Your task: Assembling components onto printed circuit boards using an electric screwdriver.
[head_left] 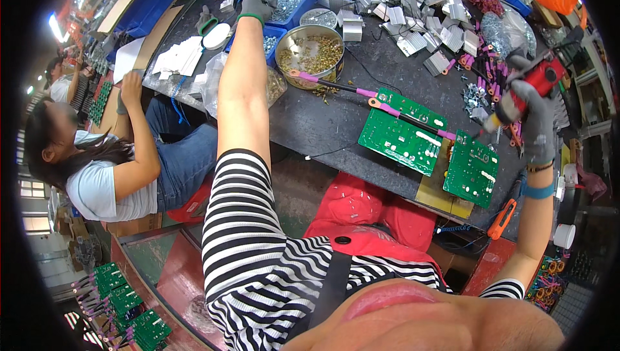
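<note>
- On the dark tabletop (310, 118), at its near right, two printed circuit boards lie side by side: the left green board (403, 134) and the right green board (471, 170), both flat, thin and dotted with pale solder.
- Across their far edges run two black cables, the left cable (345, 86) and the right cable (416, 122), sleeved in glossy pink, with flat copper ring lugs.
- Progress, I'd judge, is partway: cables are laid at the boards, but whether any joint is fastened I can't tell; the left cable's outer lug lies free of both boards.
- Just beyond the right board, the right hand (535, 115), in a grey knit glove, grips a red power screwdriver (544, 74), its tip slanting toward that board; contact is unclear.
- Far left, the left hand (257, 6), gloved alike, reaches into a blue plastic bin (307, 11) of shiny silver screws; whether its fingers are closed on any, I can't tell.
- Between hand and boards stands a round metal bowl (288, 43) of brassy fasteners.
- Farther off sprawl ribbed aluminium heat sinks (412, 44).
- Left, a co-worker (123, 164) sits in jeans.
</note>
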Available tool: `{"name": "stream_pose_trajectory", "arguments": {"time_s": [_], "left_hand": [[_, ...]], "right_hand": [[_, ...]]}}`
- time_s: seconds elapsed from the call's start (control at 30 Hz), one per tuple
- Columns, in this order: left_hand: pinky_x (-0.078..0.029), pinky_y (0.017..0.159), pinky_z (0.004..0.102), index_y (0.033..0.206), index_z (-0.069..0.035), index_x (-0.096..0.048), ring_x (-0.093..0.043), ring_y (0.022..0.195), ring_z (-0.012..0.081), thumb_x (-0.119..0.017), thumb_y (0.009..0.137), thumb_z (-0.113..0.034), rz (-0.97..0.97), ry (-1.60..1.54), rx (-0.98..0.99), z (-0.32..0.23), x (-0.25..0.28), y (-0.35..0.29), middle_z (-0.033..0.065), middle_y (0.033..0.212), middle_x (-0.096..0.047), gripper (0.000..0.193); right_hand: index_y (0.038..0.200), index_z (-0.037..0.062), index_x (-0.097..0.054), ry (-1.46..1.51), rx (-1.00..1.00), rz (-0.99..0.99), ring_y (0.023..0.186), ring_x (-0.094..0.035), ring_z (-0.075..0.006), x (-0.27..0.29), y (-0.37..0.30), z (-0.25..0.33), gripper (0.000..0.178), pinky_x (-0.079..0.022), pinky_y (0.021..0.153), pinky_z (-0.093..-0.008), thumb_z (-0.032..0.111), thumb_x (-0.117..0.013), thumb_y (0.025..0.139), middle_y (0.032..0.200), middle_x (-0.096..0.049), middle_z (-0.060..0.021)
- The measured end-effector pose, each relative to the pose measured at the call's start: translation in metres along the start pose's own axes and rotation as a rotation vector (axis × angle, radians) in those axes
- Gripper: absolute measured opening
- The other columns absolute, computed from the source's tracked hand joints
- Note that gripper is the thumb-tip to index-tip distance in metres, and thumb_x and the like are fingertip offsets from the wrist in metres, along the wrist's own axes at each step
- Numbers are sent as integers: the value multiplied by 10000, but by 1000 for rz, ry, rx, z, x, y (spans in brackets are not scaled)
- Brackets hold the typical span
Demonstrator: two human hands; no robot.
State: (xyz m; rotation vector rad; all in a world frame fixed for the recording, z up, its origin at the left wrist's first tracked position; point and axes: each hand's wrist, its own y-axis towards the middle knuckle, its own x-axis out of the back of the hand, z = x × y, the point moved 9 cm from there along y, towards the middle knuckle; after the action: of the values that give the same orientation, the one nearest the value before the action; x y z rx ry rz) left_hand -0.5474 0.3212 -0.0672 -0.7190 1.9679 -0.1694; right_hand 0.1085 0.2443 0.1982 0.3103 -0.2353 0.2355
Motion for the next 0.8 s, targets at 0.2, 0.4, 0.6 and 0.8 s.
{"name": "stream_pose_trajectory", "arguments": {"time_s": [0.2,0.4,0.6,0.8], "left_hand": [[-371,457,247,917,6,-481,-422,568,156,-405,980,-85,8,116,-116,-35,-1,-72,88,783,-487,135],[-313,431,199,1015,20,-491,-397,588,128,-441,1021,-155,161,27,-67,-13,-47,-116,67,797,-476,183],[-302,418,173,1056,40,-520,-409,606,99,-493,1008,-119,387,0,20,33,-63,-245,46,790,-451,168],[-274,430,148,1051,5,-543,-384,615,43,-573,989,-169,462,188,105,165,-62,-378,7,807,-451,188]], "right_hand": [[1067,-8,-613,478,-154,334,761,-601,-168,-35,-91,31,499,-483,695,-268,278,-714,671,847,-610,-70],[1035,-33,-555,480,-24,342,1026,-620,-379,-70,-113,61,524,-527,876,-506,296,-637,635,1136,-582,-233],[1283,-52,-500,566,13,306,1127,-604,-342,-104,-107,77,647,-577,880,-443,242,-623,720,1294,-553,-236],[1216,11,-581,758,-32,378,885,-638,-200,-110,-83,47,386,-533,701,-301,163,-587,861,1122,-651,-158]]}}
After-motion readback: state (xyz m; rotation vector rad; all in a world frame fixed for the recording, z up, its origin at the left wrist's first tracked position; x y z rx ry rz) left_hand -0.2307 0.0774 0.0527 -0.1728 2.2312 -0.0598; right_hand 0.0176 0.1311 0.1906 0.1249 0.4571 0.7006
